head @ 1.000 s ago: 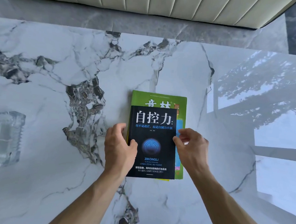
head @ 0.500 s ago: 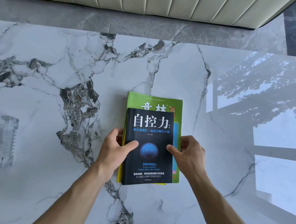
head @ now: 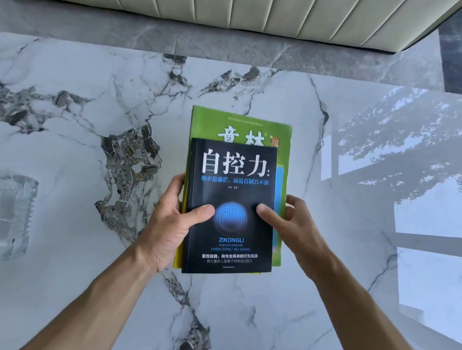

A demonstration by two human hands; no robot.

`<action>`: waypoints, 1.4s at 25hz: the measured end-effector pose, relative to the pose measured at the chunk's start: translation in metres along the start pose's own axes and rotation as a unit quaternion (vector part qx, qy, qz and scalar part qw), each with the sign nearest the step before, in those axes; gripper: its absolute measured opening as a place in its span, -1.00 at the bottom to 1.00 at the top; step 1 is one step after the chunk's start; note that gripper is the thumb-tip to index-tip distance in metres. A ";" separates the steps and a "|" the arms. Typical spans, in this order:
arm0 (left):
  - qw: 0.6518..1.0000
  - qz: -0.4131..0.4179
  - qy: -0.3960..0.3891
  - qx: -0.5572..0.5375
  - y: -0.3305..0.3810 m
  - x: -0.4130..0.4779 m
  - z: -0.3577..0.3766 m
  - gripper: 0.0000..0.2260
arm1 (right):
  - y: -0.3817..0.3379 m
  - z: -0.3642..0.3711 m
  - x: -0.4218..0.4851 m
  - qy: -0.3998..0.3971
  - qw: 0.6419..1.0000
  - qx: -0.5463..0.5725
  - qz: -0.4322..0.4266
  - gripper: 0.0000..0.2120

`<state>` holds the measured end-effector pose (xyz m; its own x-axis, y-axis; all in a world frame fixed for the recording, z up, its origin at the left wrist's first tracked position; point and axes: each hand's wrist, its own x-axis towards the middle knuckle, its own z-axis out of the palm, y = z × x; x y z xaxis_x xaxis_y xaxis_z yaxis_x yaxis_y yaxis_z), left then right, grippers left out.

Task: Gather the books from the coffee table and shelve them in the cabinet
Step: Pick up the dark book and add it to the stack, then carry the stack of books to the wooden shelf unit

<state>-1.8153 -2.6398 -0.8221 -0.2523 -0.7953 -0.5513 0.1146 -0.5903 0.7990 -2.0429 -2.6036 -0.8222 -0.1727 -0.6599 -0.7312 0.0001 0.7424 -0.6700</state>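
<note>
The black book [head: 229, 207] lies on top of a small stack, its cover reading "自控力:" in large white characters, a blue subtitle line below, then "ZIKONGLI", "NI BUSHI MIMANG" and "ERSHI ZIZHILI BU QIANG" under a glowing blue emblem. Beneath it the green magazine [head: 240, 124] juts out toward 12 and 3 o'clock, showing the white characters "意林"; a yellow edge [head: 177, 260] peeks out at 7 o'clock.

The left hand [head: 172, 225] grips the stack's 9 o'clock edge, thumb pressed on the black cover and fingers curled beneath. The right hand [head: 292, 226] clamps the 3 o'clock edge the same way, thumb on top.

The stack sits over the middle of the marble coffee table [head: 80, 113]; whether it touches the surface cannot be told. A clear glass block [head: 5, 216] stands at 9 o'clock, a ribbed cream sofa [head: 233, 9] at 12.

Half a second ago both thumbs sat nearer the edges; now they reach further onto the cover, and the stack appears larger and closer to the camera.
</note>
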 end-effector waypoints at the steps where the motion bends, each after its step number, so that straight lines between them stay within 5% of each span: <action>1: 1.000 0.022 -0.006 -0.004 0.013 -0.001 0.000 -0.54 | -0.010 -0.001 -0.003 -0.039 0.998 0.047 -0.013 -0.37; 5: 0.995 0.094 -0.011 -0.012 0.080 -0.024 0.002 -0.54 | -0.070 -0.004 -0.033 -0.129 0.976 0.137 -0.107 -0.45; 15: 0.952 0.293 0.070 0.056 0.294 -0.186 0.048 -0.58 | -0.272 -0.008 -0.213 -0.164 0.926 0.089 -0.329 -0.74; 23: 0.900 0.412 0.125 0.067 0.443 -0.406 0.090 -0.55 | -0.409 0.002 -0.430 -0.220 0.873 0.070 -0.429 -0.49; 35: 0.826 0.475 0.305 0.002 0.499 -0.688 -0.056 -0.66 | -0.465 0.219 -0.677 -0.385 0.763 0.031 -0.519 -0.85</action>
<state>-1.5312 -2.3945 -0.0573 0.4794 -0.8222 0.3068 -0.0211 0.3387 0.9407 -1.7101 -2.5278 -0.0436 0.5180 -0.7784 0.3546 0.3068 -0.2179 -0.9265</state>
